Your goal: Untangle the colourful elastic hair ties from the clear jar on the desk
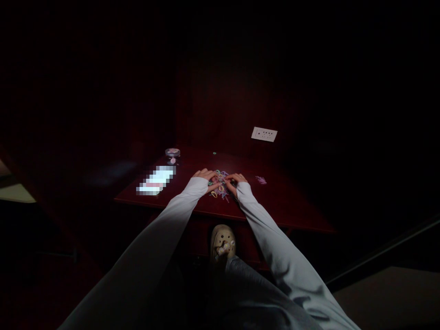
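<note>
A loose pile of small hair ties [215, 195] in mixed colours, with yellow, purple and green among them, lies on the dark red tabletop [192, 205]. My left hand [205, 175] reaches over the pile's left side, its thumb and fingers apart among the pieces. From the right, my right hand [235, 179] curls in, the tips of thumb and fingers brought close together. Whatever may be between those tips is too small to make out. To the right of that hand sits a separate small heap of purple hair ties [261, 180].
A lidded clear jar [172, 153] stands at the back left. Nearer lies a bright, blurred-out phone-like screen [156, 180]. One green ring [214, 153] rests towards the back. A white socket plate [264, 134] is on the wall; below the front edge shows a clog [222, 236].
</note>
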Demonstrator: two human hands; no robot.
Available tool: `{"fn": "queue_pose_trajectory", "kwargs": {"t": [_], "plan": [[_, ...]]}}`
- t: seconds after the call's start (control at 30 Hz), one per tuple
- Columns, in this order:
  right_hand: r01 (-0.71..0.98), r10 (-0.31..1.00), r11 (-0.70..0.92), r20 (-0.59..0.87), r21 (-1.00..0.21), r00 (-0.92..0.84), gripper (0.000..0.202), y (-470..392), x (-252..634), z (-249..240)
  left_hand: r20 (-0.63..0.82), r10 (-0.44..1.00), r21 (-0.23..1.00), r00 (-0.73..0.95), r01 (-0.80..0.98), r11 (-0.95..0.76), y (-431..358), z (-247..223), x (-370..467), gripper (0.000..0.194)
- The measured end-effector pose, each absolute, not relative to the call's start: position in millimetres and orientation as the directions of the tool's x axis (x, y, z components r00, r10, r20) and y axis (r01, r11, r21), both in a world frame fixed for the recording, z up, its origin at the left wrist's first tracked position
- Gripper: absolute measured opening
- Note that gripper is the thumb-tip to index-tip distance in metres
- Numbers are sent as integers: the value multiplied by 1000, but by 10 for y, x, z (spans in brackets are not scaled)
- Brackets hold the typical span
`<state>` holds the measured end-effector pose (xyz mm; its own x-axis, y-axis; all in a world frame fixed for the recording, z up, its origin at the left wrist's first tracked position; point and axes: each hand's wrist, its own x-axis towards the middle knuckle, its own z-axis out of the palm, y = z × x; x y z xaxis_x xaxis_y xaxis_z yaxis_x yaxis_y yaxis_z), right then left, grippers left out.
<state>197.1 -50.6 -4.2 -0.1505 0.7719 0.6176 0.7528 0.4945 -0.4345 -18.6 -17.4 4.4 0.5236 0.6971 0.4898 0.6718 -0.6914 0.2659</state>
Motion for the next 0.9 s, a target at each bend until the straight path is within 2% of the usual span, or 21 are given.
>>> {"fn": "queue_pose_trajectory", "kwargs": {"t": [0.23, 0.47, 0.9], "plan": [[762, 769, 503, 614, -408, -179, 23, -526, 1950, -30, 489, 675, 266, 552, 643, -718, -138, 25, -186, 37], [748, 773, 507, 610, -429, -174, 22, -516, 1951, -38, 471, 669, 277, 576, 623, -731, -22, -37, -178, 26], [768, 786, 469, 603, -436, -138, 18, -509, 1949, -46, 455, 671, 265, 586, 630, -730, -26, -6, -206, 17]]}}
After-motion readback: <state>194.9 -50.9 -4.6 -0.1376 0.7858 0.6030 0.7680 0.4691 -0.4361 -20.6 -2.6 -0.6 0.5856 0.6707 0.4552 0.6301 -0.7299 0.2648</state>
